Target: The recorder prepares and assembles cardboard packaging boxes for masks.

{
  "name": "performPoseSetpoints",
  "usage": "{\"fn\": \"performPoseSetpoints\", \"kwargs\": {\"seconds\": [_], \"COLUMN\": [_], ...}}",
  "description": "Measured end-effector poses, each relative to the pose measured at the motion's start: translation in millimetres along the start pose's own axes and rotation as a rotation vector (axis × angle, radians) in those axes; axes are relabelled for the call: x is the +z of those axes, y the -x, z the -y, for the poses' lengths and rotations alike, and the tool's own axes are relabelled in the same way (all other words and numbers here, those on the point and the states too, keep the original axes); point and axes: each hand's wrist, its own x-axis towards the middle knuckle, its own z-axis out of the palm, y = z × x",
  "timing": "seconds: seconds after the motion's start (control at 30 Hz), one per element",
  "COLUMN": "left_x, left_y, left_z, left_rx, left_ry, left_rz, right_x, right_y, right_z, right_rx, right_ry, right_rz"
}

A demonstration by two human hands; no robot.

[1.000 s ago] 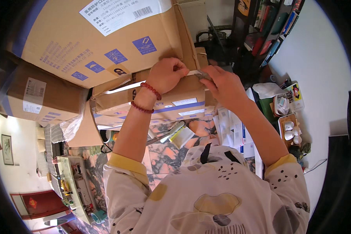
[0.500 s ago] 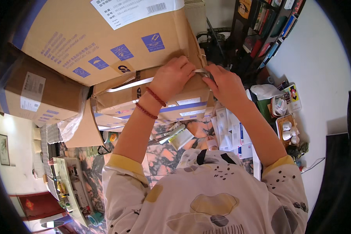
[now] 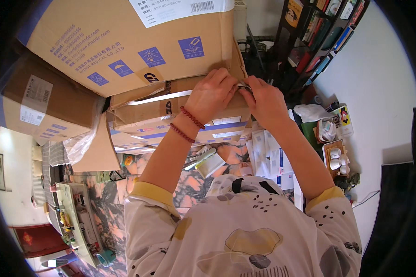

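Observation:
A narrow white strap (image 3: pixel 159 98) runs along the top of a cardboard box (image 3: pixel 180 121), below a larger cardboard box (image 3: pixel 125 44) stacked on it. My left hand (image 3: pixel 213 92), with two beaded bracelets on its wrist, pinches the strap near the box's right end. Close beside it, my right hand (image 3: pixel 266 99) is closed too, thumb and fingers pressed together on the strap's end. Only a short bit of the strap shows between the two hands. The fingertips partly hide it.
Another cardboard box (image 3: pixel 46 101) stands at the left, with clear plastic wrap (image 3: pixel 82 145) beside it. White flat packets (image 3: pixel 266 154) lie below my right forearm. A dark bookshelf (image 3: pixel 312 41) stands at the far right, and a tray of cups (image 3: pixel 336 157) at the right.
My hands have come closer together, and less of the strap shows between them. The whole view has shifted slightly, with the boxes appearing a little farther right and lower.

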Motion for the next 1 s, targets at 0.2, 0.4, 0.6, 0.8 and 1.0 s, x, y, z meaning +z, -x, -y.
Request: {"fn": "performPoseSetpoints", "kwargs": {"seconds": [0.2,0.4,0.6,0.8,1.0], "left_x": [1.0,0.7,0.0,-4.0,-6.1], "left_y": [2.1,3.3,3.1,-0.8,-2.4], "left_z": [1.3,0.1,-1.4,-2.9,-1.8], "left_rx": [-0.068,-0.124,-0.164,-0.278,-0.326], "left_ry": [0.054,0.087,0.109,0.136,0.200], "left_rz": [0.008,0.007,0.015,0.064,0.089], "right_x": [-3.1,-1.9,-4.4,-6.2,-9.2], "right_y": [-1.3,-0.1,0.8,0.9,2.0], "right_z": [3.0,-1.1,-0.4,0.2,3.0], "right_rx": [0.003,-0.028,-0.044,-0.058,-0.071], "right_ry": [0.073,0.051,0.094,0.117,0.158], "right_rz": [0.046,0.024,0.041,0.041,0.067]}}
